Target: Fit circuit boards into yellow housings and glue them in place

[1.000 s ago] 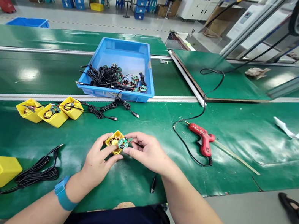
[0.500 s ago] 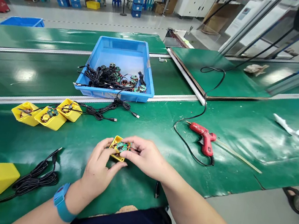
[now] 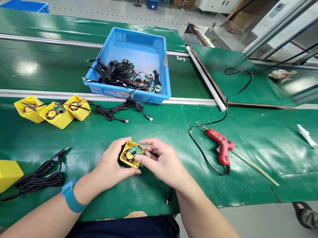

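Note:
My left hand point(image 3: 111, 165) is wrapped round a small yellow plastic housing point(image 3: 135, 164), its open side facing up. Inside the housing sit a green circuit board point(image 3: 135, 150) and a copper-wound coil point(image 3: 128, 156). My right hand point(image 3: 163, 161) is closed at the housing's right side, with thumb and fingertips at the board's edge. A dark cable point(image 3: 151, 152) runs from the board under its fingers. Its plug end point(image 3: 168, 196) shows below my right wrist.
Three yellow housings with boards point(image 3: 58, 115) stand at the left. More yellow housings point(image 3: 2, 177) and a coiled black cable point(image 3: 40, 182) lie front left. A blue bin point(image 3: 166, 85) holds boards and cables. A red glue gun point(image 3: 219, 142) with its cord lies at the right. Someone's foot point(image 3: 302, 214) shows beyond the table.
My left fingers have drawn back from inside the housing to its outer side, so the coil shows more. The right hand stays at the board. The view has tilted slightly downward.

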`<state>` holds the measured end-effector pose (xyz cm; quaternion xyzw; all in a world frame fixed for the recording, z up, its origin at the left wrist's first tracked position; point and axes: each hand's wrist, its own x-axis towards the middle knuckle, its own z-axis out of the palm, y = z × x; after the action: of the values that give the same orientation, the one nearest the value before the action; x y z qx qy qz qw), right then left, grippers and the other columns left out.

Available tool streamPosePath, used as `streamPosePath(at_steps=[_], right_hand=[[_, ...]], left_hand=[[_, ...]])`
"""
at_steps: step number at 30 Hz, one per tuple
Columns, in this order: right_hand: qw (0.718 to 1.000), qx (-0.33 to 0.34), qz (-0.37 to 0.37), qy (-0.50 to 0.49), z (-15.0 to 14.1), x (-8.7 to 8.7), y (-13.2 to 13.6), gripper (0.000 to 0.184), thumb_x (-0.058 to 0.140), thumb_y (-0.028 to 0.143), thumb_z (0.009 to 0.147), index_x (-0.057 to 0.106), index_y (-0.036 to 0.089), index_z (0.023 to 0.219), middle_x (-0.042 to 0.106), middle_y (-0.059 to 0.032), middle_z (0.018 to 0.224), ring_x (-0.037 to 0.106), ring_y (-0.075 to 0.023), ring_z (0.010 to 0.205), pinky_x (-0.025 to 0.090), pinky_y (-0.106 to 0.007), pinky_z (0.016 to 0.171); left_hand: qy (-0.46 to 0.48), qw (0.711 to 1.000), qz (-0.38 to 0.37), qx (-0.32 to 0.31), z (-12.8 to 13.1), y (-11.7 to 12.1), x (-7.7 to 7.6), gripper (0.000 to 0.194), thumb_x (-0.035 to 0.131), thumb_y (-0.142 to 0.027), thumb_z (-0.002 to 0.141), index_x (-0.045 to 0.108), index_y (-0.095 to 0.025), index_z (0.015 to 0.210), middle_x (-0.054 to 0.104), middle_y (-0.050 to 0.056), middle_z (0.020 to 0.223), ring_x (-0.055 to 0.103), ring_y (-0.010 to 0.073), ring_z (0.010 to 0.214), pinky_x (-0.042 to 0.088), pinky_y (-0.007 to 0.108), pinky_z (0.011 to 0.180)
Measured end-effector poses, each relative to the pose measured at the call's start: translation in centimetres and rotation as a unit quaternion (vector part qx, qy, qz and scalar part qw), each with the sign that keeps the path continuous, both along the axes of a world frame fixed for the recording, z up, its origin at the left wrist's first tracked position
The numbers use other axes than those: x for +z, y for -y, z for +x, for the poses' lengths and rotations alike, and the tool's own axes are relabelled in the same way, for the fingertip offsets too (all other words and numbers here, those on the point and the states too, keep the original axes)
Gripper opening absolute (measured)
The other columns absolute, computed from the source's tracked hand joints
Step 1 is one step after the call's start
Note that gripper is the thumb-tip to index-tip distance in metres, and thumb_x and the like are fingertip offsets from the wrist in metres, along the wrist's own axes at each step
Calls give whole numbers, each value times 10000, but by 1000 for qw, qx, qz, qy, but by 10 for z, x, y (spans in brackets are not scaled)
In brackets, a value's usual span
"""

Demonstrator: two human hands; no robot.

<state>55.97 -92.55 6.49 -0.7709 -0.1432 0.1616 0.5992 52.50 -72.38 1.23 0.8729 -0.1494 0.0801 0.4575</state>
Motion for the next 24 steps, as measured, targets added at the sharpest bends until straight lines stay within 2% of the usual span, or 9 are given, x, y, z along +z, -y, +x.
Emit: streamPosePath(at_steps=[4, 7, 11, 14, 17, 20, 24], right_hand=[[1000, 21, -8, -7, -1, -1, 2, 342, 752, 409, 833, 681, 175, 1072, 462, 53, 676, 408, -103, 596, 378, -240, 554], [999, 22, -29, 19, -4, -2, 1, 325, 750, 390, 836, 678, 192, 1084, 464, 59, 661, 400, -101, 582, 364, -234, 535], [997, -3, -60, 42, -10, -2, -6, 254, 769, 352, 807, 630, 214, 968, 456, 75, 623, 397, -92, 545, 332, -221, 499], [996, -33, -76, 29, -15, -2, -10, 287, 796, 361, 779, 566, 230, 890, 470, 81, 610, 418, -95, 532, 359, -227, 508], [995, -50, -86, 30, -19, -2, -11, 296, 787, 345, 785, 534, 239, 895, 461, 94, 591, 418, -97, 513, 367, -234, 509], [993, -53, -89, 49, -21, -1, -11, 257, 760, 302, 804, 550, 243, 940, 423, 106, 579, 408, -95, 505, 349, -234, 507], [994, -47, -93, 46, -22, 2, -14, 232, 768, 285, 817, 558, 232, 901, 432, 104, 575, 404, -90, 506, 341, -234, 511]], left_hand=[[15, 1000, 1, 4, 0, 1, -1, 888, 916, -421, 669, 450, -235, 1402, 650, 126, 1276, 658, 296, 1171, 560, 472, 990], [24, 999, 11, 33, -1, 2, -1, 889, 935, -444, 631, 476, -229, 1361, 666, 117, 1236, 673, 293, 1134, 575, 457, 958], [51, 996, 23, 71, -4, 8, -3, 812, 924, -409, 652, 493, -218, 1313, 670, 112, 1204, 687, 281, 1086, 589, 441, 924], [54, 994, 28, 95, -7, 13, -7, 759, 904, -403, 674, 496, -211, 1285, 668, 113, 1180, 692, 281, 1062, 600, 441, 900], [55, 992, 35, 111, -9, 15, -7, 767, 883, -414, 704, 470, -199, 1313, 660, 128, 1169, 696, 295, 1070, 611, 457, 894], [106, 991, 29, 71, -11, 10, -1, 789, 841, -413, 770, 418, -184, 1395, 630, 183, 1280, 658, 327, 1198, 599, 495, 965], [176, 983, 45, -15, -13, 0, 7, 631, 772, -342, 860, 471, -195, 1394, 566, 214, 1442, 595, 329, 1322, 555, 503, 1075]])
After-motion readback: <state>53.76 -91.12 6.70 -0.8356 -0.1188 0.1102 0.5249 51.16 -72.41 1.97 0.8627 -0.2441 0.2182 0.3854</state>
